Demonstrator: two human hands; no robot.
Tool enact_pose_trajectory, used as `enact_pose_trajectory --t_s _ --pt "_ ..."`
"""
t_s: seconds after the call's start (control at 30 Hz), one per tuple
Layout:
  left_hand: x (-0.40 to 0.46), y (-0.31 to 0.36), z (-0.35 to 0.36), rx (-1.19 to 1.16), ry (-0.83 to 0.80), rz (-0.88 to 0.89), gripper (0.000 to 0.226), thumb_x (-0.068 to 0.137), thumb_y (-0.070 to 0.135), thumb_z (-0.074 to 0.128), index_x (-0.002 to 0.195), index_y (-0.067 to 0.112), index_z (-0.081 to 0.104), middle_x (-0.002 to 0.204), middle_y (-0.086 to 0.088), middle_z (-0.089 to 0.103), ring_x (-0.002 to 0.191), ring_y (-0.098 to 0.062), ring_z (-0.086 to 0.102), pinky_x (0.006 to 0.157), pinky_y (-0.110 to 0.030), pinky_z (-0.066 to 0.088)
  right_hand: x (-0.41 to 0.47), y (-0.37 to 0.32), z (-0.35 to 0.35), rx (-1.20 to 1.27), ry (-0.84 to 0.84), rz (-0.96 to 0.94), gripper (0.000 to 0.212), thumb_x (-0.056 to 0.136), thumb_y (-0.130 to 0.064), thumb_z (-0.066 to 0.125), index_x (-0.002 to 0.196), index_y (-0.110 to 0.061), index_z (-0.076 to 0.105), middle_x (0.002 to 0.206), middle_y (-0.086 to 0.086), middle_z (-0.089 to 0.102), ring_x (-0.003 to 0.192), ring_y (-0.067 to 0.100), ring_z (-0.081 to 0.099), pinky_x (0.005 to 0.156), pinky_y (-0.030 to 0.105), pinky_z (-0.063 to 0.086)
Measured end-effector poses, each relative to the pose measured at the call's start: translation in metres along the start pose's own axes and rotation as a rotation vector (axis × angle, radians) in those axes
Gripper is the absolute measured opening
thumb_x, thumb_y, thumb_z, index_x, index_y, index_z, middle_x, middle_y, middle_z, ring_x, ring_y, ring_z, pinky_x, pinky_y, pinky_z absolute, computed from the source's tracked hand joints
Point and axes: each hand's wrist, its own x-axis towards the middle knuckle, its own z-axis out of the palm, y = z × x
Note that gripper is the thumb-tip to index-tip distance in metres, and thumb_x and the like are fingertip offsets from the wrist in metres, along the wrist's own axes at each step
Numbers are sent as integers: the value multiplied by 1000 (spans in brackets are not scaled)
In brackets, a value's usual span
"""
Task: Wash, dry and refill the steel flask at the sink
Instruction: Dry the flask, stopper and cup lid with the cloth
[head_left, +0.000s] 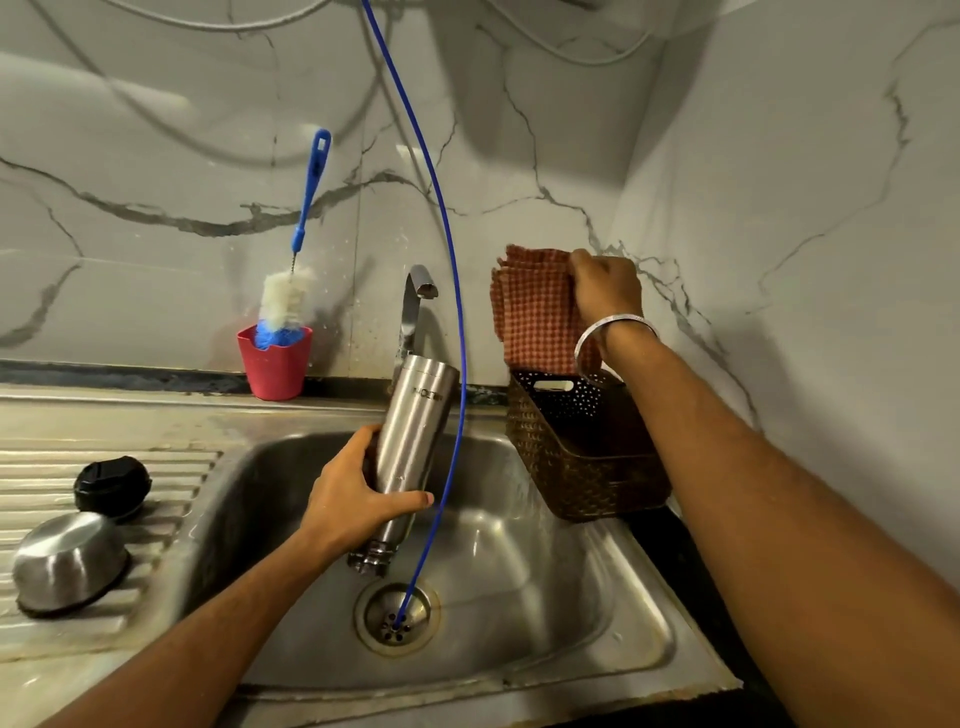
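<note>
Steel flask (410, 447) inverted over sink (519, 649), left hand (353, 499) fingers wrapped round mid-body; rigid, probably wet, slippery. Right hand (605, 291) pinching soft cloth (535, 306).

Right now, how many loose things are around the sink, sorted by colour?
Steel: 2, flask, bowl
Black: 1, cap
Blue: 1, brush
Red: 2, cup, cloth
Brown: 1, basket
Total: 7

flask (410, 441) silver | cloth (535, 306) red-checked | cup (274, 364) red | brush (298, 260) blue-white | basket (582, 467) brown | cap (111, 486) black
</note>
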Motion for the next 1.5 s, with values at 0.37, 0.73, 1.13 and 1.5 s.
enact_pose_trajectory --t_s 0.37,0.73,1.13,1.5 --pt "-6 -16 -27 113 80 -102 105 54 45 93 144 32 42 130 4 56 107 -14 60 88 -34 57 -69 19 62 -165 -187 -134 42 97 -28 49 61 -11 61 64 8 64 59 19 57 60 35 48" --pt "2 -23 -24 142 101 -108 100 59 39 95 143 30 43 128 4 55 107 -14 58 84 -28 53 -102 77 89 118 -219 -52 34 102 -16 46 73 -11 64 66 1 59 61 11 53 57 27 46" --pt "-1 -16 -21 168 53 -107 95 56 41 92 139 31 48 124 5 58 102 -12 61 83 -29 57 -135 60 98 230 -365 -269 28 105 -39 45 112 -30 71 105 -7 71 99 12 67 89 36 55" --pt "-8 10 -19 148 -11 -38 87 55 35 95 133 26 59 111 10 68 93 -4 65 80 -19 56 -105 86 108 -541 -367 -969 39 104 -40 34 118 -26 67 120 -5 62 119 19 52 115 40 28"
